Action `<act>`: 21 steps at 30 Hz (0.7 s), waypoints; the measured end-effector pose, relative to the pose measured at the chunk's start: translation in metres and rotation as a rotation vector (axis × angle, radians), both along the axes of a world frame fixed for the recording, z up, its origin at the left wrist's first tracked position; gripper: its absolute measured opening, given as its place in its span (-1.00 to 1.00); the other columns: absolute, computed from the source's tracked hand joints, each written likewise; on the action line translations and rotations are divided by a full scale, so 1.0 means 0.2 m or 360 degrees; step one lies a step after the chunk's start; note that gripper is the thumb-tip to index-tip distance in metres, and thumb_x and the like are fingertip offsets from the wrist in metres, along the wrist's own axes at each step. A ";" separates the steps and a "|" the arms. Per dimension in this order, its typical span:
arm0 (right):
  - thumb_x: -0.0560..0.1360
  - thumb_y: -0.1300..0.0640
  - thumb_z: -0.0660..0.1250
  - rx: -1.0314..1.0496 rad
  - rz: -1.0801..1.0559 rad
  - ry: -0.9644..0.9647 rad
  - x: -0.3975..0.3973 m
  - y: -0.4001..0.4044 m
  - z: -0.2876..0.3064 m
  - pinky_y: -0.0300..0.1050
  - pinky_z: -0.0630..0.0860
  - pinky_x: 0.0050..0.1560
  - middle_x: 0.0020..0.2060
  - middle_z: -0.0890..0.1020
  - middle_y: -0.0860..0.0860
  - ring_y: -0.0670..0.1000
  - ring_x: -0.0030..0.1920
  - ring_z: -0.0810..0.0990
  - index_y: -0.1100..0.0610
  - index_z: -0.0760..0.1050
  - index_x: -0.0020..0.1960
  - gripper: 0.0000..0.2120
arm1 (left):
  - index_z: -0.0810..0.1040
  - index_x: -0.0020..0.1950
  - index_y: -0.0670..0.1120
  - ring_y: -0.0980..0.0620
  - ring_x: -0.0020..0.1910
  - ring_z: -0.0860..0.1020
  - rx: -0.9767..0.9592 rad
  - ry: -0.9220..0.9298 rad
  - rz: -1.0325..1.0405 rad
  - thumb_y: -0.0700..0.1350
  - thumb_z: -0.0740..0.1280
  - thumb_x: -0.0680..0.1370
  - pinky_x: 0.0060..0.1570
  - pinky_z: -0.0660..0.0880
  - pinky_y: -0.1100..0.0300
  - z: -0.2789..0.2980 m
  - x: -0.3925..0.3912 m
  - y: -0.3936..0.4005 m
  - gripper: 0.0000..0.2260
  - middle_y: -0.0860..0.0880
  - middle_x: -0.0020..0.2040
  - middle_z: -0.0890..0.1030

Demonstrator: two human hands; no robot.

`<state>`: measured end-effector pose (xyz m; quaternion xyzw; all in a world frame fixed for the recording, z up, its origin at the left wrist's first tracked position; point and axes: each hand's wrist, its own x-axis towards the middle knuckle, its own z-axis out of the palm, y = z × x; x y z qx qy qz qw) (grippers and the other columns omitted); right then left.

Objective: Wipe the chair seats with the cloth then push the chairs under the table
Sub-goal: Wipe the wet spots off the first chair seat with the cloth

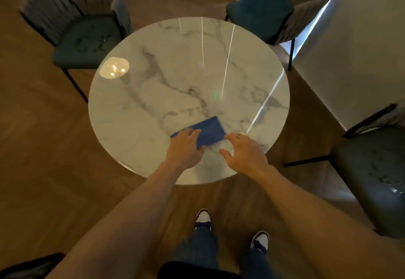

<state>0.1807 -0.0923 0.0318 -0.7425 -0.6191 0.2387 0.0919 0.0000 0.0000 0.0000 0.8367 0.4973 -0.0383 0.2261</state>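
A view from above looks down at a round, white marble-patterned desk [153, 86] on a wooden floor [32, 147]. A folded blue cloth [210, 131] lies flat on the desk near the edge closest to the person. The left hand [183, 147] rests on the cloth's near-left end, its fingers laid over the fabric and covering that corner; whether they pinch it cannot be told. The right hand [244, 151] hovers just right of the cloth, fingers spread and relaxed, holding nothing, its fingertips close to the cloth's right corner.

3 chairs with dark teal seats and grey ribbed backs stand around the desk, all pulled out from it. 1 chair [87, 40] is at the far left, its seat edge near the desk rim. Another chair [263, 18] is at the far right. A third chair [372, 173] stands at the right, well apart from the desk, with pale smudges on its seat. The person's 2 shoes [203, 216] show below on the floor.
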 end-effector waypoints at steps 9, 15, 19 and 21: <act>0.58 0.19 0.32 -0.0325 0.0320 -0.0192 -0.01 0.30 -0.21 -0.05 0.26 0.43 0.49 0.38 0.06 0.10 0.46 0.36 0.11 0.29 0.54 -0.46 | 0.35 0.44 0.01 -0.10 0.40 0.30 0.0150 0.0143 -0.0279 0.17 0.27 0.52 0.34 0.26 -0.01 -0.24 -0.02 0.11 -0.48 -0.07 0.44 0.34; 0.50 0.27 0.27 -0.0098 0.0377 -0.0337 0.03 0.37 -0.34 0.00 0.37 0.08 0.17 0.56 0.03 0.13 0.17 0.51 0.06 0.50 0.24 -0.67 | 0.54 0.27 -0.02 -0.17 0.20 0.49 0.0397 0.0077 -0.0318 0.05 0.38 0.49 0.14 0.43 -0.05 -0.27 -0.03 0.12 -0.62 -0.10 0.23 0.54; 0.58 0.16 0.20 -0.0027 0.0324 -0.0254 0.06 0.38 -0.33 0.03 0.34 0.07 0.09 0.61 0.03 0.12 0.12 0.49 0.06 0.54 0.15 -0.79 | 0.60 0.12 -0.06 -0.13 0.13 0.54 0.0413 0.0037 -0.0249 -0.09 0.28 0.54 0.03 0.46 0.00 -0.23 0.01 0.12 -0.80 -0.09 0.13 0.59; 0.58 0.15 0.19 -0.0073 0.0301 -0.0116 0.07 0.38 -0.31 0.06 0.38 0.11 0.06 0.61 0.06 0.13 0.11 0.49 0.08 0.55 0.13 -0.79 | 0.58 0.14 -0.06 -0.10 0.16 0.52 0.0307 0.0071 -0.0216 -0.09 0.23 0.56 0.04 0.45 0.02 -0.19 0.05 0.12 -0.78 -0.06 0.15 0.58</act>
